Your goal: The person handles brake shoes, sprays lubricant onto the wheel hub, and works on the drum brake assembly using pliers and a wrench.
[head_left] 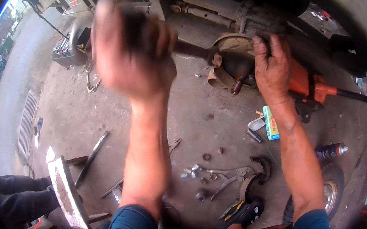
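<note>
My left hand (131,55) is raised at upper left and smeared by motion. A dark patch lies between its fingers, and I cannot tell whether it is an object or shadow. My right hand (271,72) has bent fingers at the edge of a round, dirty metal wheel-hub assembly (234,63). A small dark thing shows at its fingertips, too unclear to name. From the hub's middle sticks out a rusty brown stub (237,83). An orange floor jack (299,78) stands just right of my right hand.
On the concrete lie curved brake shoes (248,186), pliers (174,144), several nuts and sockets, and a metal bar (92,158). A teal-and-yellow box (271,123), a spray can (332,151) and a wheel (330,192) are at right. A battery (73,48), a stool (67,187) and another person's leg (22,195) are at left.
</note>
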